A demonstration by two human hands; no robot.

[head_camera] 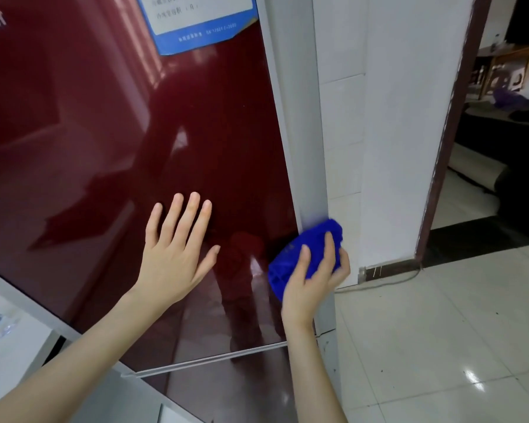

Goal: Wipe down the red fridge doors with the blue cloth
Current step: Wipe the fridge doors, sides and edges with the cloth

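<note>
The glossy red upper fridge door (110,141) fills the left and middle of the view. A grey seam (214,357) separates it from the red lower door (226,389). My left hand (174,248) lies flat on the upper door with fingers spread and straight. My right hand (315,276) grips the bunched blue cloth (290,261) and presses it against the door's right edge, where the grey side trim (290,132) runs. Part of the cloth is hidden under my fingers.
A blue and white label (202,22) is stuck near the door's top. White tiled wall (342,117) stands right of the fridge, then a doorway with a dark frame (449,132). A cable (388,282) runs along the white floor tiles (440,346).
</note>
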